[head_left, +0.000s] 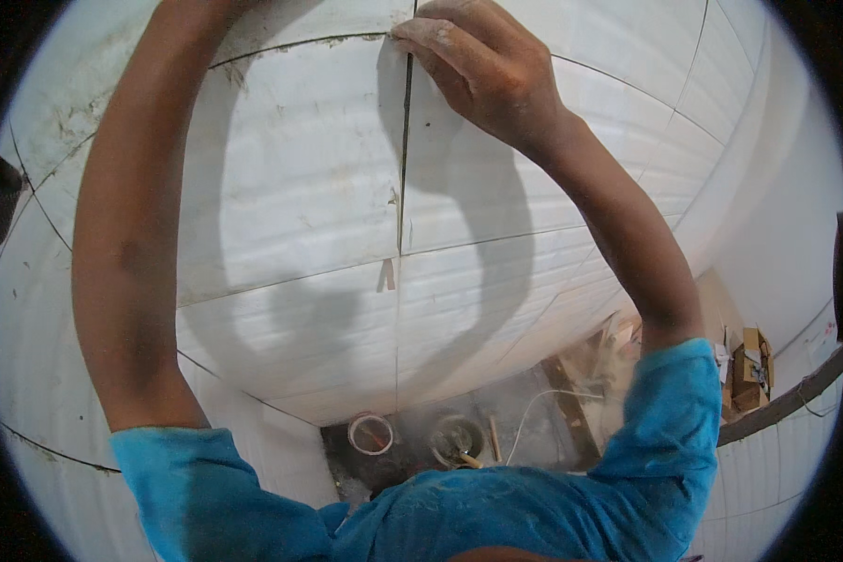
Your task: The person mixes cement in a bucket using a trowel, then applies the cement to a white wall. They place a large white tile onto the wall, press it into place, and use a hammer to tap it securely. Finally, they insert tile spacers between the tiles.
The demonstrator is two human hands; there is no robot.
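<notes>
White wall tiles [300,159] with dark joints between them fill most of the view. My right hand [492,66] is raised to the wall at the top, dusty, its fingers closed together in a pinch. The fingertips are at the crossing of a vertical and a horizontal joint. Whatever they hold, if anything, is too small or hidden to make out. My left forearm [131,244] reaches up along the wall, and its hand lies beyond the upper edge. A small brownish strip [387,274] sits at a lower joint crossing.
On the floor below stand a white-rimmed bucket [372,434] and a second round bucket [456,438] with a stick-like handle in it. A pale cable [525,412] curves nearby. Open cardboard boxes [751,370] are at the right, near a curved dark bar [777,407].
</notes>
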